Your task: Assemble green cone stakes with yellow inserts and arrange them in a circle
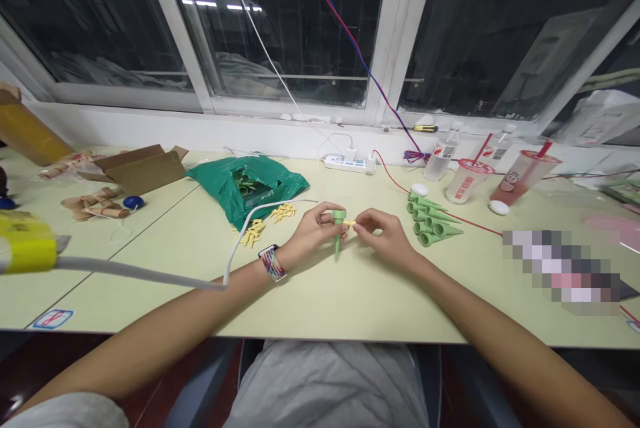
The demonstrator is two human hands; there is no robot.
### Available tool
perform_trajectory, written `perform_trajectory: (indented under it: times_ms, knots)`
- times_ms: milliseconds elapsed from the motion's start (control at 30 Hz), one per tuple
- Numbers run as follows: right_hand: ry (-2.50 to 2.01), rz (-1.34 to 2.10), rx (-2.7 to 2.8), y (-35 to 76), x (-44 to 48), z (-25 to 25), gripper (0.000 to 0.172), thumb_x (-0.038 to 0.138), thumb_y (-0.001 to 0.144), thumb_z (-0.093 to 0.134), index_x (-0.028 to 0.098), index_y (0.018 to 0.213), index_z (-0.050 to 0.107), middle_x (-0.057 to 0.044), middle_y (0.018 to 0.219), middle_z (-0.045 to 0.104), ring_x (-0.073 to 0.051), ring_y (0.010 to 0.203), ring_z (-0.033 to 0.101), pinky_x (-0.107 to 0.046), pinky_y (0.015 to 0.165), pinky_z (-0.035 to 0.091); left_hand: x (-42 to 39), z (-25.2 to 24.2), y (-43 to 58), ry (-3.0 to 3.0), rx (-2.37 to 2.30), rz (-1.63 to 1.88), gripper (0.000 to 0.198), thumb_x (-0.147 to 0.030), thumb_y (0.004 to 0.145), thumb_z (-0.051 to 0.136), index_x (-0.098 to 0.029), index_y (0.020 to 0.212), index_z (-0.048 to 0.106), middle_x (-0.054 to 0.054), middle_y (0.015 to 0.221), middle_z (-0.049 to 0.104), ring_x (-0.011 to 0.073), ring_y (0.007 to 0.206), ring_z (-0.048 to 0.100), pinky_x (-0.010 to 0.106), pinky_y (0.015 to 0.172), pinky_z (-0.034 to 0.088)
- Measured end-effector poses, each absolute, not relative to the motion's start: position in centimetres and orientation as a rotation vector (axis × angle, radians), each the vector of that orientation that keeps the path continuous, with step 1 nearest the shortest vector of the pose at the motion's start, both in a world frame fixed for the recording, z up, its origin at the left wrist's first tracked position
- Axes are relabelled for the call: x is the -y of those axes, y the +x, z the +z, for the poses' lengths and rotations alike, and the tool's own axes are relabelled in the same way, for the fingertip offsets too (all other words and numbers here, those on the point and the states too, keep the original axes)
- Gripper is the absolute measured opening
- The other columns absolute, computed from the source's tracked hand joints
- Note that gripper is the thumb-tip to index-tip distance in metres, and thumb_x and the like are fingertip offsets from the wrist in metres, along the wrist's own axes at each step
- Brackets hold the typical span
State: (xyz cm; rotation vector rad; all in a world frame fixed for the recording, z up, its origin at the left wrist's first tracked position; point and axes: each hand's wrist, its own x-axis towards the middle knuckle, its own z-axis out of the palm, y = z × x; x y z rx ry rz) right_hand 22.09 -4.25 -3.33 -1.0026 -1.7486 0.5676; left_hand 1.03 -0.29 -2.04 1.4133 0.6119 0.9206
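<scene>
My left hand (316, 231) is closed around a green plastic cone-shaped spike (339, 216), held upright with its wide end up and its point down. Between the spike and my right hand (383, 236) is a small yellow plastic piece (350, 223), pinched by the right thumb and fingers against the spike's side. Whether it sits inside the spike or only touches it, I cannot tell. Several loose yellow pieces (253, 233) lie left of my hands. To the right, several similar green spikes (434, 218) are stacked on their sides, wide ends facing left.
A torn green plastic bag (215, 178) with green things inside stands behind the yellow pieces. A white cable (235, 248) crosses above my left forearm. Drink cups (467, 181) and a bottle (441, 155) stand back right, near a power strip (350, 163). A cardboard box (145, 171) sits left.
</scene>
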Motion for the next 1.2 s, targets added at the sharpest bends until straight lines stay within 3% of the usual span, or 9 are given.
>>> perform_trajectory:
  times_ms: [167,300,400,567,767,933,1067,1200]
  knots:
    - [-1.077,0.802,1.702,21.93,4.08,-3.60,0.043,0.049,0.103,0.052,0.020,0.074,0.063,0.000,0.064,0.062,-0.014,0.057,0.058,-0.028,0.057,0.047,0.48,-2.02,1.30,1.438,-0.618,0.906,0.047,-0.032,0.077,0.087,-0.018,0.114,0.061,0.002,0.086,0.072,0.0168,0.077,0.073,0.033,0.078,0.058]
    - [-1.016,0.863,1.591,21.98,4.08,-3.47,0.028,0.048,0.096,0.063,0.021,0.094,0.064,-0.001,0.081,0.066,-0.013,0.059,0.060,-0.028,0.056,0.050,0.47,-2.06,1.35,1.438,-0.619,0.921,0.048,-0.033,0.078,0.087,-0.018,0.115,0.061,0.002,0.085,0.071,0.0179,0.077,0.073,0.034,0.078,0.058]
    - [-0.952,0.825,1.615,22.00,4.11,-3.43,0.026,0.041,0.088,0.074,0.022,0.102,0.063,-0.002,0.091,0.066,-0.013,0.062,0.061,-0.028,0.060,0.052,0.39,-2.11,1.28,1.437,-0.617,0.936,0.047,-0.033,0.079,0.086,-0.019,0.116,0.061,0.001,0.083,0.071,0.0184,0.078,0.073,0.035,0.080,0.058]
    - [-1.021,0.708,1.655,21.76,4.12,-3.55,0.024,0.043,0.089,0.073,0.021,0.092,0.066,-0.001,0.078,0.065,-0.014,0.062,0.060,-0.028,0.059,0.050,0.32,-2.32,1.23,1.448,-0.626,0.929,0.048,-0.034,0.078,0.087,-0.019,0.115,0.061,0.001,0.083,0.071,0.0187,0.079,0.073,0.035,0.080,0.058]
    - [-1.081,0.841,1.680,21.81,4.26,-3.71,0.048,0.057,0.103,0.049,0.020,0.076,0.064,-0.002,0.068,0.065,-0.015,0.057,0.060,-0.029,0.058,0.050,0.42,-2.32,1.40,1.489,-0.629,0.937,0.048,-0.035,0.077,0.088,-0.019,0.114,0.062,0.002,0.087,0.072,0.0185,0.078,0.074,0.034,0.078,0.059]
    - [-0.969,0.736,1.712,22.00,4.52,-3.53,0.027,0.048,0.096,0.067,0.023,0.104,0.060,-0.001,0.086,0.067,-0.014,0.061,0.061,-0.029,0.060,0.051,0.54,-2.01,1.37,1.463,-0.631,0.948,0.049,-0.035,0.077,0.087,-0.019,0.115,0.061,0.001,0.084,0.071,0.0188,0.078,0.074,0.035,0.080,0.059]
    - [-1.005,0.601,1.767,22.08,4.49,-3.56,0.020,0.042,0.097,0.065,0.022,0.096,0.062,0.000,0.078,0.064,-0.015,0.064,0.059,-0.028,0.062,0.047,0.48,-2.08,1.33,1.465,-0.639,0.946,0.048,-0.034,0.077,0.087,-0.019,0.114,0.061,0.001,0.085,0.071,0.0180,0.078,0.073,0.034,0.078,0.059]
    - [-1.098,0.656,1.875,21.87,4.63,-3.59,0.038,0.045,0.106,0.046,0.022,0.078,0.057,0.002,0.062,0.056,-0.014,0.057,0.052,-0.028,0.059,0.041,0.35,-2.23,1.31,1.474,-0.640,0.950,0.047,-0.033,0.078,0.087,-0.019,0.115,0.061,0.000,0.085,0.071,0.0174,0.077,0.073,0.033,0.078,0.059]
